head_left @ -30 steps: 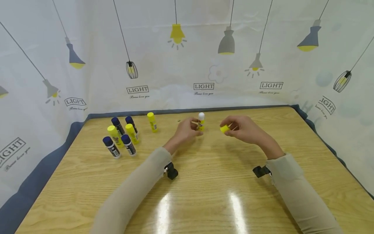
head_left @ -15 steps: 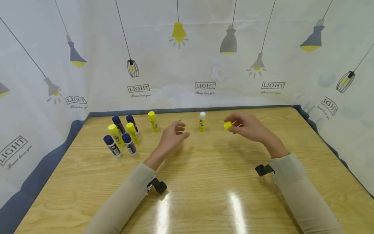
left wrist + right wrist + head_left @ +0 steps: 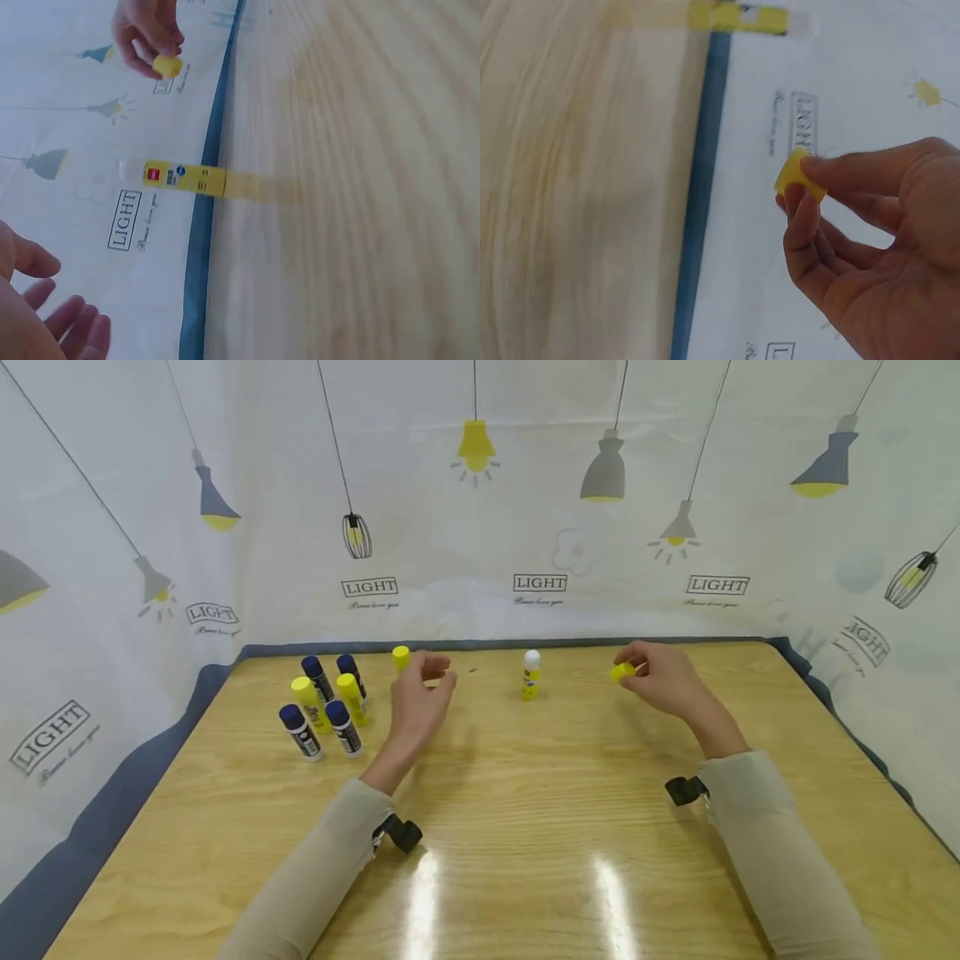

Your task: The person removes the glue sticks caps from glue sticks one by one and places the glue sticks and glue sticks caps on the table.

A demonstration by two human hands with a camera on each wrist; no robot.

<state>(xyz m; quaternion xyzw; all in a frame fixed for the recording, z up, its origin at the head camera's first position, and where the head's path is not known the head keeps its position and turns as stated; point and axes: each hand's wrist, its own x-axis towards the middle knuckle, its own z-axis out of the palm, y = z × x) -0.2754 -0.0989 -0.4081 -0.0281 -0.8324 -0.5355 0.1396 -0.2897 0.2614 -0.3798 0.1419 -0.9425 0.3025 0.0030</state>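
An uncapped glue stick [image 3: 531, 677] with a yellow body and white top stands upright near the back middle of the table. To its right, my right hand [image 3: 663, 681] pinches a small yellow cap [image 3: 801, 174] between thumb and fingers, off the table. My left hand [image 3: 420, 702] is to the left of the uncapped stick, its fingers loose and nothing held. In the head view it partly covers a yellow-capped glue stick [image 3: 401, 657] behind it; whether they touch I cannot tell. The left wrist view has my left hand's fingers [image 3: 75, 322] apart from the uncapped stick.
Several glue sticks stand grouped at the left, some with dark blue caps [image 3: 339, 714] and some yellow [image 3: 307, 693]. The wooden table [image 3: 525, 827] meets a white printed curtain [image 3: 450, 543] with a blue border along its back edge.
My left hand has let go of the uncapped glue stick and moved left toward the yellow-capped one. My right hand has shifted right, still pinching the yellow cap.
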